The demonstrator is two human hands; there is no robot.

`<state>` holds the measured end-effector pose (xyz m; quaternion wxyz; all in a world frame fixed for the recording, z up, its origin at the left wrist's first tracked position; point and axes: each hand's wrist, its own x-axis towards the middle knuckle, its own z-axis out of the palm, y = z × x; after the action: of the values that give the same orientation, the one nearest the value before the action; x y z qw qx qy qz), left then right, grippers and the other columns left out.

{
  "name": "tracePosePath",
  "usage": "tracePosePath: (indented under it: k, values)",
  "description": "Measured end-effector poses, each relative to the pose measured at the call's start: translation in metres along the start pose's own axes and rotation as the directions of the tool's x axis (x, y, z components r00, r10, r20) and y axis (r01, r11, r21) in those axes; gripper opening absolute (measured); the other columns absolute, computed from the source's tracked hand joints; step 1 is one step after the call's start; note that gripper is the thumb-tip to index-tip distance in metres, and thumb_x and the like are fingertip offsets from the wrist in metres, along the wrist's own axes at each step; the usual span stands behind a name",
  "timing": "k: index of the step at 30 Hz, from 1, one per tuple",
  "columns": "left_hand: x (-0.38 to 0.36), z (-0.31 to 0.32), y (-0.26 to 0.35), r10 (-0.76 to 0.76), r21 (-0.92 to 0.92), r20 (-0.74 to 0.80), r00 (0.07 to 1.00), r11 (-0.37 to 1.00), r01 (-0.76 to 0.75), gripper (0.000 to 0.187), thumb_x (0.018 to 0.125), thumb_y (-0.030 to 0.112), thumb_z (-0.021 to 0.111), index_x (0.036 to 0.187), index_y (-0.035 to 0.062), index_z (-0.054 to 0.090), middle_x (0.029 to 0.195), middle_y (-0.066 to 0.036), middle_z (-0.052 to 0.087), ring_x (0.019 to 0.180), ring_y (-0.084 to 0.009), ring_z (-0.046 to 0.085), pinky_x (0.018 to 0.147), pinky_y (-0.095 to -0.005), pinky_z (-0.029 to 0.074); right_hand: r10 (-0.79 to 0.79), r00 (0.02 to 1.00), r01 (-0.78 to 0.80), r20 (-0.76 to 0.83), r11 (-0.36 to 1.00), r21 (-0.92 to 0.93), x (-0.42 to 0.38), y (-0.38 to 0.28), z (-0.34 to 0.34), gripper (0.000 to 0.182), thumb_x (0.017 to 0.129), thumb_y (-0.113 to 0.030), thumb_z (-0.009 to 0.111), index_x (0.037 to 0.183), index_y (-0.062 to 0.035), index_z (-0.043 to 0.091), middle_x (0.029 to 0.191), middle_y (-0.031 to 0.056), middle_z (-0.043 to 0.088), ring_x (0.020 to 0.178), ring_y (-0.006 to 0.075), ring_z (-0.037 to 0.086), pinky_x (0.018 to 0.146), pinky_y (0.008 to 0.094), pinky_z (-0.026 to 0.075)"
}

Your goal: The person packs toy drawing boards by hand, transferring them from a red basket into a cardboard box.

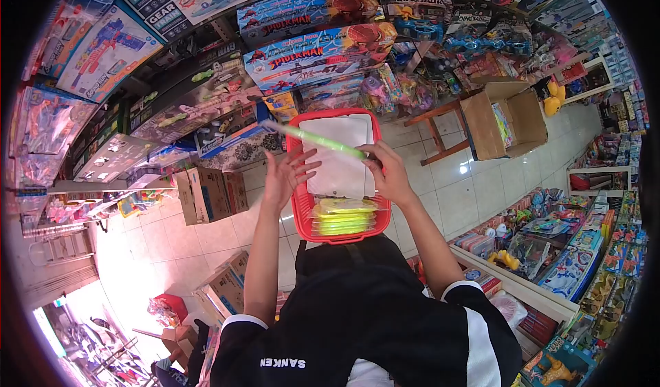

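Observation:
Pinched in my right hand (387, 172) is a thin light-green packet in clear plastic (323, 141), its loose clear end pointing up and to the left. My left hand (289, 176) has its fingers spread and holds nothing; it is over the left side of a red plastic basket (298, 216), below the packet's clear end. White flat sheets or a board (340, 170) lie in the basket. Nearer my body, a stack of yellow-green packets in clear wrap (344, 218) fills the basket's near end. What is inside the packets cannot be made out.
Shelves ahead carry Spider-Man toy boxes (309, 60) and other toys. An open cardboard box (505, 122) rests on a wooden stool (434, 134) at the right. Another carton (212, 194) stands on the tiled floor (440, 180) at the left. A toy display (543, 246) lies to the right.

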<state>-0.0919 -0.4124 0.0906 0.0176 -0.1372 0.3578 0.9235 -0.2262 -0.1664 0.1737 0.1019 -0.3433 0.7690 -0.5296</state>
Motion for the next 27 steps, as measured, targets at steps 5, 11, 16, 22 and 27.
tracePosePath:
  k: [5,11,16,22,27]
  values:
    - [-0.021,-0.012,0.024,-0.088,-0.300,-0.204,0.975,0.954,0.023,0.062,0.096,0.050,0.047,0.132,-0.0009,0.048,0.130,-0.016,0.056,0.107,-0.0255,0.063,0.089,-0.0385,0.053,-0.224,0.961,0.243,0.160,0.964,-0.111,-0.004,0.011,0.013,0.037,0.075,0.010,0.057,0.107,-0.0066,0.065,0.099,0.0137,0.055,0.090,0.0305,0.057,0.078,0.0386,0.048]
    - [-0.049,-0.015,0.022,0.126,0.105,-0.283,0.951,0.989,-0.100,0.048,0.090,0.007,0.060,0.134,-0.0003,0.041,0.119,-0.014,0.061,0.102,-0.0176,0.064,0.087,-0.0310,0.054,0.026,0.999,-0.026,-0.021,0.999,-0.036,-0.010,0.044,0.045,0.041,0.081,0.006,0.057,0.122,-0.0021,0.053,0.115,0.0173,0.050,0.099,0.0325,0.057,0.083,0.0377,0.049]
    - [-0.074,-0.035,0.001,0.208,0.119,-0.372,0.904,0.977,-0.176,0.046,0.092,0.010,0.058,0.134,-0.0010,0.043,0.119,-0.012,0.061,0.102,-0.0176,0.064,0.088,-0.0308,0.053,0.399,0.870,-0.488,-0.290,0.788,-0.376,-0.004,0.106,0.081,0.060,0.080,-0.011,0.067,0.130,0.0062,0.037,0.123,0.0248,0.047,0.104,0.0389,0.059,0.088,0.0457,0.049]
    - [-0.102,-0.033,-0.012,0.216,0.079,-0.471,0.855,0.976,-0.203,0.040,0.095,0.010,0.055,0.132,0.0002,0.045,0.118,-0.011,0.062,0.101,-0.0174,0.065,0.086,-0.0303,0.054,0.624,0.741,-0.665,-0.248,0.631,-0.399,0.015,0.093,0.099,0.064,0.079,-0.022,0.071,0.128,0.0053,0.039,0.123,0.0300,0.048,0.106,0.0470,0.056,0.088,0.0516,0.049]
    - [-0.116,-0.040,-0.022,0.229,0.058,-0.493,0.839,0.971,-0.231,0.037,0.095,0.011,0.055,0.129,0.0003,0.047,0.115,-0.011,0.063,0.100,-0.0174,0.065,0.084,-0.0308,0.055,0.475,0.864,-0.489,-0.166,0.713,-0.502,0.008,0.140,0.092,0.046,0.081,-0.022,0.070,0.116,0.0037,0.055,0.104,0.0271,0.061,0.102,0.0411,0.061,0.085,0.0489,0.050]
